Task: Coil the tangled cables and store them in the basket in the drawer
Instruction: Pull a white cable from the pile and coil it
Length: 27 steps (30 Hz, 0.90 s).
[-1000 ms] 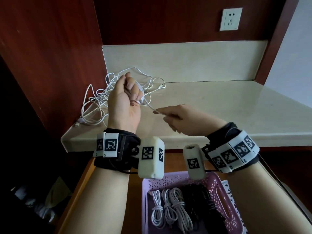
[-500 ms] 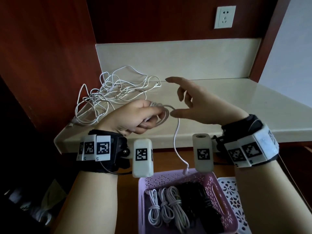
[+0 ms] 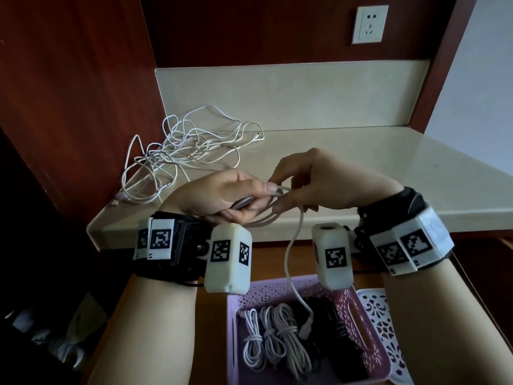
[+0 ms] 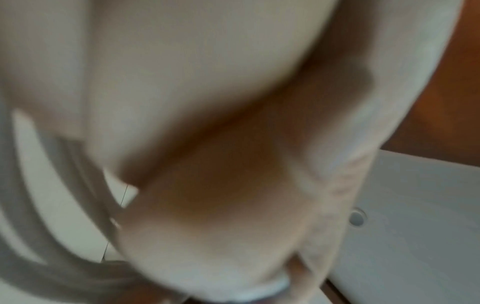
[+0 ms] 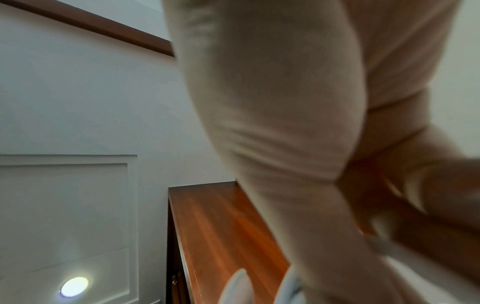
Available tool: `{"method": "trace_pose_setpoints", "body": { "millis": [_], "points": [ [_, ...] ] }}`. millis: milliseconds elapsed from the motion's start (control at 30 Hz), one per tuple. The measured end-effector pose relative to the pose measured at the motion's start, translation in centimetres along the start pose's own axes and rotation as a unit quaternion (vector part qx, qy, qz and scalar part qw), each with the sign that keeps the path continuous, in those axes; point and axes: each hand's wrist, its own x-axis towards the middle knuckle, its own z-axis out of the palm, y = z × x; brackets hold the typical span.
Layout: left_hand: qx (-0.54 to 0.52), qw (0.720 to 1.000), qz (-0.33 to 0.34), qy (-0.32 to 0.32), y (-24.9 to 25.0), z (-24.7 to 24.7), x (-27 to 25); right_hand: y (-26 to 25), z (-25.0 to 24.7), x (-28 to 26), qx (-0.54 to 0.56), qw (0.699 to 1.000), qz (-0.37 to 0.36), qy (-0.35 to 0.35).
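Note:
My left hand (image 3: pixel 236 200) grips a small coil of white cable (image 3: pixel 266 215) just in front of the counter's edge. My right hand (image 3: pixel 294 187) pinches the same cable at the coil, fingers curled over it. The cable's loose end (image 3: pixel 291 262) hangs down, and its plug (image 3: pixel 305 327) dangles over the pink basket (image 3: pixel 231 329) in the open drawer. A tangle of white cables (image 3: pixel 180 154) lies on the counter at the back left. Both wrist views are blurred, filled by skin; grey cable loops (image 4: pixel 78 246) show in the left wrist view.
The basket holds several coiled white cables (image 3: pixel 274 340) and black cables (image 3: pixel 338 343). A white lattice basket (image 3: pixel 388 337) sits to its right. The cream counter (image 3: pixel 361 168) stands in a dark red wood alcove with a wall socket (image 3: pixel 369 25) above.
My left hand came down from the tangle with the coil to the counter's front edge. My right hand, open half a second ago, has closed onto the cable at the coil.

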Motion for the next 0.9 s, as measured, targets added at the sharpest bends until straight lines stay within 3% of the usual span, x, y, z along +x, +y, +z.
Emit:
{"method": "trace_pose_setpoints", "body": {
  "millis": [133, 267, 367, 533, 700, 800, 900],
  "points": [
    [-0.039, 0.998, 0.016, 0.056, 0.0, 0.4, 0.6, 0.1, 0.0, 0.0, -0.007, 0.999, -0.012, 0.034],
    [0.009, 0.985, 0.055, 0.161, -0.4, 0.5, 1.7, 0.3, -0.3, 0.0, -0.011, 0.997, -0.026, 0.069],
    [0.055, 0.972, 0.048, 0.223, -0.9, 0.4, 2.2, 0.5, -0.4, -0.1, -0.015, 0.997, -0.028, 0.074],
    [0.032, 0.996, -0.004, 0.079, -1.5, 0.9, 2.0, 0.3, -0.4, -0.1, -0.045, 0.996, -0.047, 0.060],
    [0.024, 0.997, -0.025, 0.076, -1.4, 0.9, 1.6, 0.1, -0.4, -0.2, -0.036, 0.996, -0.069, 0.053],
    [0.085, 0.985, -0.051, 0.140, -0.4, 1.0, 1.9, 0.6, -0.3, 0.1, -0.018, 0.995, -0.064, 0.078],
    [0.174, 0.948, -0.082, 0.254, -0.2, 1.1, 3.1, 1.2, 0.1, 0.6, -0.010, 0.993, -0.051, 0.104]
  ]
}}
